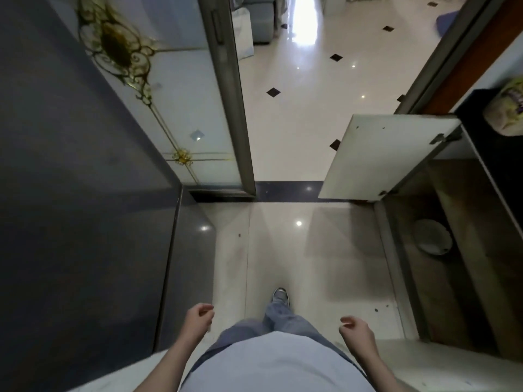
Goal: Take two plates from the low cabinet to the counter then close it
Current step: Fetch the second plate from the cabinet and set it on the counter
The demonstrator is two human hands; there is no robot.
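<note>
The low cabinet (464, 250) stands on the right with its white door (387, 157) swung open over the floor. Inside, on the dim shelf, lies a round plate or shallow bowl (431, 236). The dark counter (498, 154) runs along the right edge above the cabinet. My left hand (199, 318) hangs at my side with loosely curled fingers and holds nothing. My right hand (355, 329) hangs the same way, empty, well short of the cabinet.
A dark grey wall or appliance side (79, 193) fills the left. A glass sliding door with gold ornament (175, 108) stands beside the doorway to a tiled room. A bag or packet (506, 108) sits on the counter. My leg and shoe (280, 295) are on the glossy floor.
</note>
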